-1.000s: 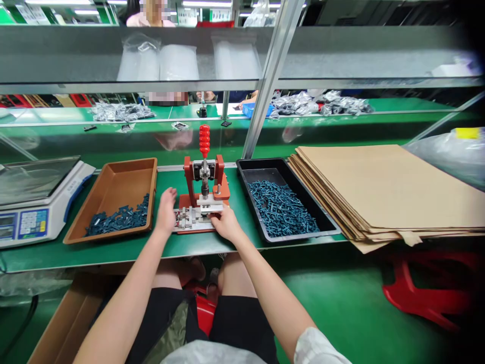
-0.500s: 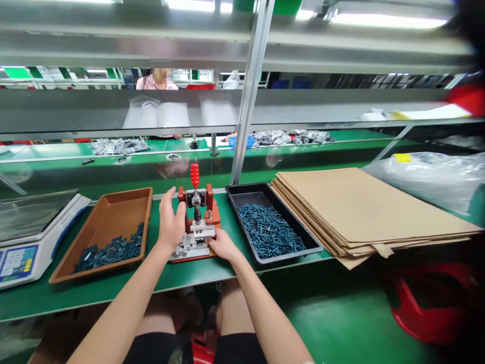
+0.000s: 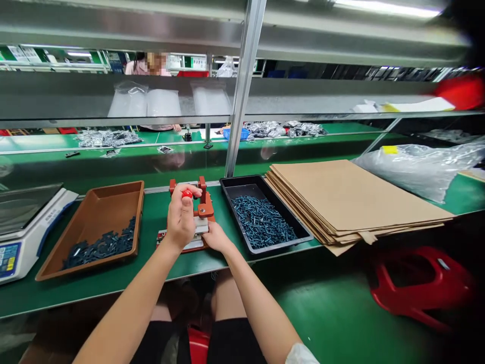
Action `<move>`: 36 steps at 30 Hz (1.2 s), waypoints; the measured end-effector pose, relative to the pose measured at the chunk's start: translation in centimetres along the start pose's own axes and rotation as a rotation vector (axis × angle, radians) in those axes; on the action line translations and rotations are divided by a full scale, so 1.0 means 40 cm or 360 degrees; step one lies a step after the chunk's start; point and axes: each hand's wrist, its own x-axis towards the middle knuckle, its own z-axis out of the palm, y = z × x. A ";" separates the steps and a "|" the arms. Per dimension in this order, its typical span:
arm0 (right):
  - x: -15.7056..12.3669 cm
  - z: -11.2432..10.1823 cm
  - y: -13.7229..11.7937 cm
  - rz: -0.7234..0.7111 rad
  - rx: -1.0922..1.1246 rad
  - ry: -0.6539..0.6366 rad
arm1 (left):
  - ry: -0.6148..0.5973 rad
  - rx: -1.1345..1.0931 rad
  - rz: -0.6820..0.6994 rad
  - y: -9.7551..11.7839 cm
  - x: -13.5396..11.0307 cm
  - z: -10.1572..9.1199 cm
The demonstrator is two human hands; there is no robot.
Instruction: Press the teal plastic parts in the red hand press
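Observation:
My left hand (image 3: 182, 217) is wrapped round the red handle (image 3: 187, 194) of a toggle-clamp fixture (image 3: 205, 209), which stands on the green bench. The handle's tip shows between thumb and fingers. My right hand (image 3: 217, 237) is closed at the fixture's front right side, by its metal block (image 3: 200, 224); its fingertips are hidden, and what they pinch cannot be made out. Left of the fixture, a brown tray (image 3: 111, 202) holds small flat dark-teal parts (image 3: 102, 247). To the right, many thin dark-teal pieces (image 3: 263, 222) lie in a black tray (image 3: 246, 189).
A digital scale (image 3: 34, 237) sits at the far left. Stacked brown cardboard sheets (image 3: 352, 197) and a clear plastic bag (image 3: 413, 167) lie right. A metal post (image 3: 242, 96) rises behind the fixture. A red stool (image 3: 413, 283) stands lower right. Another person (image 3: 142, 65) is across the bench.
My left hand has gone from beside the fixture onto the red handle and closed round it. The handle now sits lower, tipped toward me. My right hand stays at the block.

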 end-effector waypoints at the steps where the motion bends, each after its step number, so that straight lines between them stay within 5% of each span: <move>1: -0.002 -0.001 -0.002 -0.0002 0.0003 0.0008 | 0.0020 0.0005 0.0011 -0.003 -0.008 0.003; 15: -0.002 -0.008 -0.020 -0.0012 -0.0133 0.0026 | 0.0134 0.0200 0.0157 -0.032 -0.017 0.022; 18: -0.002 -0.008 -0.009 -0.0027 -0.0180 0.0005 | 0.0073 0.0251 0.0018 -0.036 0.047 0.012; 22: -0.007 -0.002 -0.006 -0.0103 -0.0303 0.0103 | -0.0102 0.0156 -0.0484 -0.044 0.202 0.017; 25: -0.012 0.003 -0.007 -0.0147 -0.0320 0.0125 | -0.0063 0.0299 -0.0492 -0.049 0.229 0.009; 29: -0.026 0.012 -0.002 -0.0226 -0.0332 0.0164 | 0.0251 0.0735 -0.0084 -0.100 0.053 -0.067; 31: -0.033 0.019 0.001 -0.0338 -0.0265 0.0203 | 0.0318 0.0945 -0.0112 -0.162 -0.072 -0.127; 36: -0.033 0.039 0.002 -0.0335 -0.0170 0.0190 | -0.0321 0.1013 -0.0734 -0.309 -0.261 -0.217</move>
